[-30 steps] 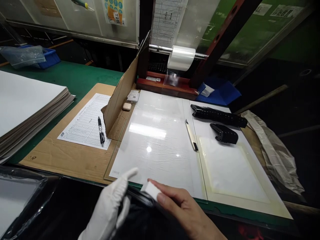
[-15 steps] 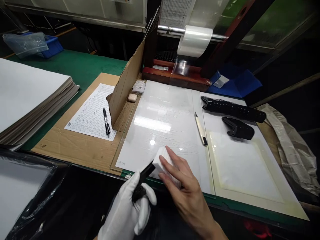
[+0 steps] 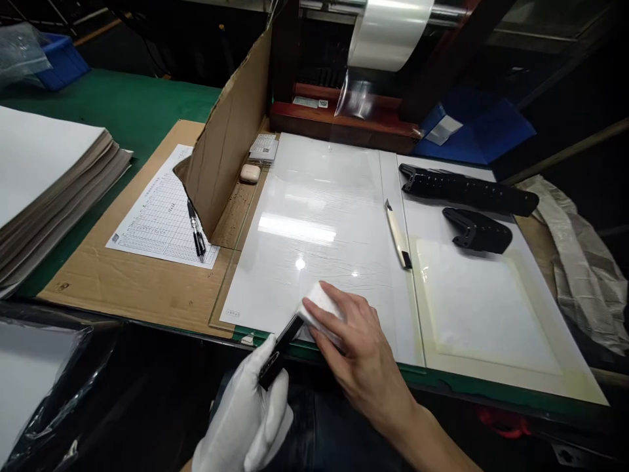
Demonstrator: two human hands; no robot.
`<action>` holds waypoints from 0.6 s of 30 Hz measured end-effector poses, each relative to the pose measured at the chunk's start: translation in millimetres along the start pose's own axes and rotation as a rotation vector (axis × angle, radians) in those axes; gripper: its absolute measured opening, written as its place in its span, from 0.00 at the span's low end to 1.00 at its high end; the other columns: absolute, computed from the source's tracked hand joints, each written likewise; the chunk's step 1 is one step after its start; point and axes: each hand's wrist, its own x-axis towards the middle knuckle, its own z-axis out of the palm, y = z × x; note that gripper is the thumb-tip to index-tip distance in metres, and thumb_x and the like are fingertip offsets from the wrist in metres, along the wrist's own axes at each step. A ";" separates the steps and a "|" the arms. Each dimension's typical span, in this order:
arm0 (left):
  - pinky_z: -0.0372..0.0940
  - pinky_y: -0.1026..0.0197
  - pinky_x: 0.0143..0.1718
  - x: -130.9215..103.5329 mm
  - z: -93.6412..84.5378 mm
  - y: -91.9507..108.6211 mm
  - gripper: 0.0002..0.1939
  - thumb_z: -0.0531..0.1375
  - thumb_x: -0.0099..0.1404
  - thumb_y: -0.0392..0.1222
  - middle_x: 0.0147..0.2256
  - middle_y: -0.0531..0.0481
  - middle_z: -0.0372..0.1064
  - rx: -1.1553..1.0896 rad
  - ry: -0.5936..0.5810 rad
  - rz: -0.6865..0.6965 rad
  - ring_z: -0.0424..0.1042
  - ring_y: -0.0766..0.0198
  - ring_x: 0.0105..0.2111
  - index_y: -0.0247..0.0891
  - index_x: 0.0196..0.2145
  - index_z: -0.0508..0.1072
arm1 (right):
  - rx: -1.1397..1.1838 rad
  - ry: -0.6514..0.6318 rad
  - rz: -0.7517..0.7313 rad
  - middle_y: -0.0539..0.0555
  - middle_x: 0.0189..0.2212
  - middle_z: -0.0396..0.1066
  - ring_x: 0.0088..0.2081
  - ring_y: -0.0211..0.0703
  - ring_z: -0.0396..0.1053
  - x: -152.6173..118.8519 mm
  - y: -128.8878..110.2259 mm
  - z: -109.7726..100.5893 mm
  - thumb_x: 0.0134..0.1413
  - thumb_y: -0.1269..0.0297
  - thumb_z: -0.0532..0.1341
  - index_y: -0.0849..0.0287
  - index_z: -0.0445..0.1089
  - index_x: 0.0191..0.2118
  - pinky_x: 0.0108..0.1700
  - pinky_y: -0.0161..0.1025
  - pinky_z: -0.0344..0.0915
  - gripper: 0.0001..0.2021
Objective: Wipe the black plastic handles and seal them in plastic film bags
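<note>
My left hand (image 3: 250,410), in a white glove, is closed around a black part (image 3: 284,347) with a flat, straight edge. Its kind is not clear, and much of it is hidden by the glove. Bare and bent at the fingers, my right hand (image 3: 356,344) grips a folded white cloth (image 3: 318,303). The cloth touches the upper end of the black part. Both hands are over the near edge of the bench, in front of the glass-covered white sheet (image 3: 314,196).
Right of the sheet lie a cream utility knife (image 3: 397,236) and two black perforated parts, one long (image 3: 466,189), one short (image 3: 479,231). A cardboard divider (image 3: 228,131) stands at left, beside pens (image 3: 196,236) and a printed form (image 3: 157,210). A film roll (image 3: 390,33) hangs behind.
The view has tilted down and shifted slightly. My left fingers have closed in more around the black part, which has turned a little. The cloth still meets its upper end.
</note>
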 end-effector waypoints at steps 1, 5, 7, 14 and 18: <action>0.47 0.66 0.06 -0.8 0.7 0.7 0.25 0.56 0.68 0.60 0.05 0.58 0.48 -0.017 -0.023 -0.033 0.51 0.68 0.05 0.38 0.24 0.76 | -0.002 0.005 0.007 0.62 0.62 0.63 0.57 0.56 0.60 0.1 0.5 -0.6 0.66 0.75 0.57 0.51 0.67 0.61 0.50 0.56 0.66 0.21; 0.50 0.67 0.07 -2.0 3.1 0.6 0.21 0.58 0.67 0.57 0.06 0.59 0.50 -0.072 -0.056 -0.078 0.52 0.68 0.06 0.37 0.28 0.76 | 0.073 -0.033 -0.081 0.60 0.64 0.61 0.58 0.55 0.60 -1.2 -0.5 -2.6 0.66 0.75 0.57 0.50 0.67 0.61 0.52 0.57 0.65 0.21; 0.50 0.67 0.07 -1.5 3.6 -0.4 0.19 0.59 0.66 0.57 0.06 0.59 0.49 -0.088 -0.050 -0.071 0.54 0.67 0.06 0.38 0.31 0.77 | 0.073 -0.027 0.013 0.59 0.63 0.62 0.58 0.54 0.60 -2.0 -1.0 -4.1 0.66 0.74 0.58 0.49 0.66 0.62 0.52 0.56 0.66 0.22; 0.47 0.69 0.06 4.0 2.8 -7.6 0.17 0.65 0.60 0.55 0.06 0.60 0.48 -0.086 -0.016 -0.055 0.48 0.71 0.05 0.37 0.33 0.79 | 0.102 -0.029 -0.005 0.58 0.64 0.62 0.58 0.53 0.60 -3.5 1.1 -6.0 0.67 0.74 0.56 0.48 0.65 0.63 0.53 0.56 0.67 0.23; 0.64 0.67 0.12 4.0 0.6 -12.7 0.20 0.70 0.55 0.50 0.17 0.54 0.72 -0.076 0.055 0.015 0.68 0.64 0.13 0.42 0.45 0.79 | 0.161 -0.098 -0.052 0.57 0.67 0.59 0.60 0.54 0.61 -1.6 3.8 -13.3 0.67 0.74 0.55 0.46 0.66 0.63 0.56 0.59 0.67 0.23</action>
